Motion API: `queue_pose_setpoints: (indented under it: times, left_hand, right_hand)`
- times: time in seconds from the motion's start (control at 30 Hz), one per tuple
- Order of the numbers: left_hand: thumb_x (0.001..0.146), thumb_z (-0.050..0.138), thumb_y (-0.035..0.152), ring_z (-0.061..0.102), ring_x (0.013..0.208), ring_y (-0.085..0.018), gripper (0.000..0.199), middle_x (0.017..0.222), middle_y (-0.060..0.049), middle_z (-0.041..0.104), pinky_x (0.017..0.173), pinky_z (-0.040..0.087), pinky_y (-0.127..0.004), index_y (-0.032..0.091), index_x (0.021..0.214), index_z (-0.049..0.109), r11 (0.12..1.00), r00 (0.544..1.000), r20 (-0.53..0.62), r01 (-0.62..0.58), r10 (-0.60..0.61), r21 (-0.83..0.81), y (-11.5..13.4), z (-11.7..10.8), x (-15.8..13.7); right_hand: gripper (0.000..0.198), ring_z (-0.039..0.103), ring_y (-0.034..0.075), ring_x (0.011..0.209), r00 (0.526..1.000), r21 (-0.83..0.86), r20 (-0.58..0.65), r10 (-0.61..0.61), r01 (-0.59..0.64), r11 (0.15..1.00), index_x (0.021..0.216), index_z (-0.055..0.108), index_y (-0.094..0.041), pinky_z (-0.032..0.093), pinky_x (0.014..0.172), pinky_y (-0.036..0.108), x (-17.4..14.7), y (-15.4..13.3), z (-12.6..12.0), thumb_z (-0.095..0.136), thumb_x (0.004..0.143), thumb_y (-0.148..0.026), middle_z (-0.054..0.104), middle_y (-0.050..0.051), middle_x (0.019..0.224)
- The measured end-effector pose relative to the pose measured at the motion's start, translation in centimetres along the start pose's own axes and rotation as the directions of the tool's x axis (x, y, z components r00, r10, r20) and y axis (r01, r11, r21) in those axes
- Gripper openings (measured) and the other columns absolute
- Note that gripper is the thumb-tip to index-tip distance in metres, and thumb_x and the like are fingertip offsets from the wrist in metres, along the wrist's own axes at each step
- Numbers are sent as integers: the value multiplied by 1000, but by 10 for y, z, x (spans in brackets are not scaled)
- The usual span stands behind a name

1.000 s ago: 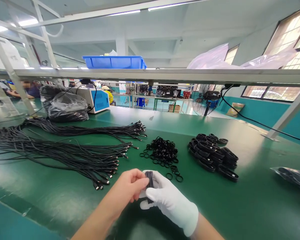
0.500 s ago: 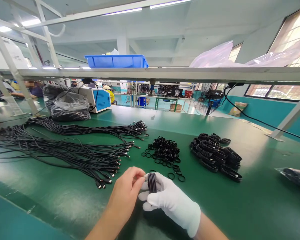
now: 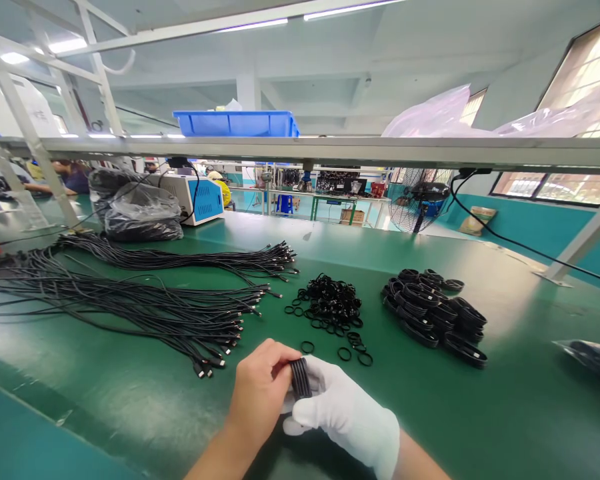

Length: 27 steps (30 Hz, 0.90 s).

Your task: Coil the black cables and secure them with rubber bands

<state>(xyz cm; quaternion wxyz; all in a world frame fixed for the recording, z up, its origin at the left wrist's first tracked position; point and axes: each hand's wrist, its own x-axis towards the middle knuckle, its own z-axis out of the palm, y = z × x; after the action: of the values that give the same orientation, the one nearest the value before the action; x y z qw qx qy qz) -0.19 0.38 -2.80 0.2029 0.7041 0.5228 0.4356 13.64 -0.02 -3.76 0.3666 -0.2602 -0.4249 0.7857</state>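
A coiled black cable [image 3: 301, 379] sits between my hands above the green table's front part. My right hand [image 3: 337, 407], in a white glove, is closed around the coil. Bare, my left hand [image 3: 264, 380] pinches the coil's left side with thumb and fingers; the cable end there is hidden. Just beyond my hands lies a single black ring [image 3: 307, 347], with a pile of black rings [image 3: 331, 300] behind it. Long straight black cables [image 3: 180, 300] with plugs spread out to the left. Finished-looking cable coils [image 3: 430, 303] are heaped on the right.
A bag of black items [image 3: 143, 210] and a white-blue machine [image 3: 205, 200] stand at the back left. Across the back runs a shelf [image 3: 330, 148] carrying a blue bin [image 3: 237, 125]. A plastic-wrapped bundle [image 3: 593, 360] lies at the right edge. A black fan [image 3: 420, 197] stands beyond the table.
My left hand has closed in on the coil's left side, and the coil has tilted and dropped slightly. The ring beyond my hands shows more fully.
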Motion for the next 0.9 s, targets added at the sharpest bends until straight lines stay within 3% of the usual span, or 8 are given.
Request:
queue_pose_setpoints:
  times: [0.1, 0.17, 0.27, 0.33, 0.43, 0.6, 0.73, 0.9]
  left_hand:
    - [72, 49, 10, 57, 70, -16, 23, 76, 0, 63, 65, 44, -27, 20, 81, 67, 991, 987, 124, 114, -105, -67, 4, -9, 11]
    - [75, 54, 19, 59, 82, -18, 23, 91, -3, 66, 75, 45, -29, 21, 94, 67, 944, 945, 283, 234, -165, -234, 5, -19, 18]
    - [75, 59, 24, 58, 98, -21, 36, 111, -5, 63, 86, 43, -32, 21, 110, 62, 794, 847, 527, 366, -67, -486, 0, -29, 25]
    - [70, 64, 23, 58, 94, -21, 40, 107, -6, 64, 83, 44, -31, 19, 109, 63, 724, 807, 590, 396, 19, -565, -7, -30, 26]
    - [66, 69, 21, 57, 89, -19, 37, 96, -4, 65, 77, 44, -27, 18, 102, 64, 709, 829, 559, 386, 14, -591, -15, -27, 25]
    - [66, 69, 18, 56, 94, -20, 35, 96, -3, 64, 83, 43, -29, 19, 101, 65, 747, 853, 521, 356, -15, -561, -20, -25, 23]
    - [66, 67, 16, 56, 97, -21, 35, 97, -3, 65, 86, 42, -30, 20, 102, 65, 783, 872, 487, 331, -41, -527, -18, -25, 23]
    - [72, 66, 22, 56, 104, -23, 33, 106, -6, 65, 94, 40, -35, 20, 105, 65, 842, 902, 424, 292, -85, -453, -18, -22, 24]
  right_hand:
    - [44, 62, 17, 81, 997, 202, 76, 19, -34, 979, 103, 58, -13, 48, 70, 30, -2, 1, -7, 73, 63, -24, 61, 6, 92]
    - [41, 61, 16, 80, 987, 362, 158, 23, -79, 929, 102, 59, -10, 48, 72, 30, -4, -1, -11, 66, 69, -33, 62, 8, 94]
    - [48, 61, 18, 84, 954, 436, 293, 68, -197, 878, 102, 60, -5, 49, 77, 33, -6, -4, -14, 58, 70, -40, 62, 11, 98]
    - [53, 62, 21, 86, 938, 401, 330, 107, -242, 884, 103, 60, -2, 49, 78, 35, -6, -2, -13, 54, 72, -45, 63, 13, 98]
    - [52, 64, 20, 78, 962, 335, 243, 124, -204, 920, 99, 60, 0, 52, 69, 33, -2, 4, -13, 55, 75, -46, 62, 13, 92]
    - [30, 61, 13, 58, 995, 258, 94, 33, -57, 964, 91, 56, -10, 49, 50, 24, 2, 13, -13, 67, 71, -29, 62, 9, 82]
    - [39, 62, 14, 63, 998, 179, 56, 32, -41, 983, 97, 54, -11, 50, 52, 25, 0, 6, -9, 67, 69, -36, 60, 8, 86]
    - [56, 61, 14, 63, 964, -197, -265, -26, -28, 980, 111, 48, -16, 48, 55, 26, -1, -6, 1, 68, 59, -17, 57, 3, 86]
